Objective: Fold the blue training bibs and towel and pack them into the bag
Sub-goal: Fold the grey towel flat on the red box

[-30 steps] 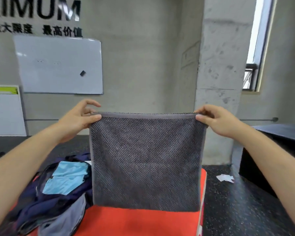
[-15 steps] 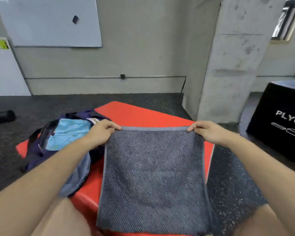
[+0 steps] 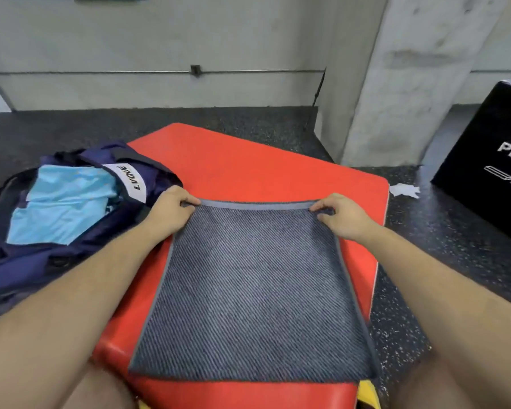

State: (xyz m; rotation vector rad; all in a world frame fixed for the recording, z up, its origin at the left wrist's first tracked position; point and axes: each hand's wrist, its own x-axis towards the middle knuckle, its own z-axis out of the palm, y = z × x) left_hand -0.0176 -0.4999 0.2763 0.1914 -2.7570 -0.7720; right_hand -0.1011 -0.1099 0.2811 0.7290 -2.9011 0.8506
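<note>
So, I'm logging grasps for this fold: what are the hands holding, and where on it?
Both hold the towel: the left hand pinches its far left corner, the right hand its far right corner.

One cam only, on the person's head. Looks fwd & down, close above the left hand [image 3: 171, 211], right hand [image 3: 344, 218] and red pad [image 3: 248, 160]; wall [image 3: 160, 39] farther back, at top.

- A gym or training room.
- Black speckled rubber floor [image 3: 443, 231].
- A thick red padded block [image 3: 248, 166] lies on it.
- A black jump box [image 3: 490, 184] lettered "PLY".
- Bare concrete wall [image 3: 160, 39] and pillar [image 3: 410, 84].
</note>
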